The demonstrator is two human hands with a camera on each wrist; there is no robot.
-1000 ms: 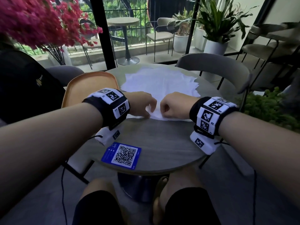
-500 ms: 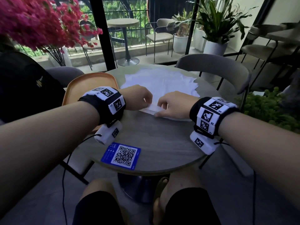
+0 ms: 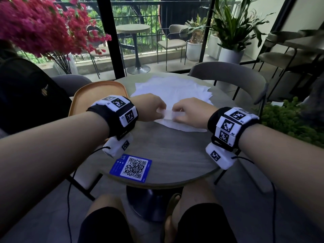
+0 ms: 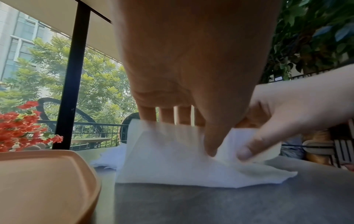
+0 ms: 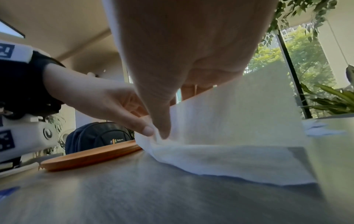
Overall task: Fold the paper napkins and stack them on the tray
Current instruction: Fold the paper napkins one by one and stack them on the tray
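Observation:
A loose pile of white paper napkins (image 3: pixel 172 89) lies spread over the far half of the round table (image 3: pixel 163 151). Both hands meet at the pile's near edge. My left hand (image 3: pixel 151 107) and my right hand (image 3: pixel 188 113) each pinch the near edge of the top napkin (image 4: pixel 172 159) and hold it raised off the table, as the right wrist view shows with the napkin (image 5: pixel 239 121) standing up as a sheet. An orange tray (image 3: pixel 98 93) with nothing on it sits at the table's left side, partly behind my left wrist.
A blue card with a QR code (image 3: pixel 131 167) lies at the table's near edge. A dark backpack (image 3: pixel 26 95) sits on the left, pink flowers (image 3: pixel 40 23) above it. A grey chair (image 3: pixel 226 76) stands behind the table, with green plants (image 3: pixel 287 120) at the right.
Both hands have moved away from me across the pile, lifting the top napkin's near edge from flat on the table into a raised fold.

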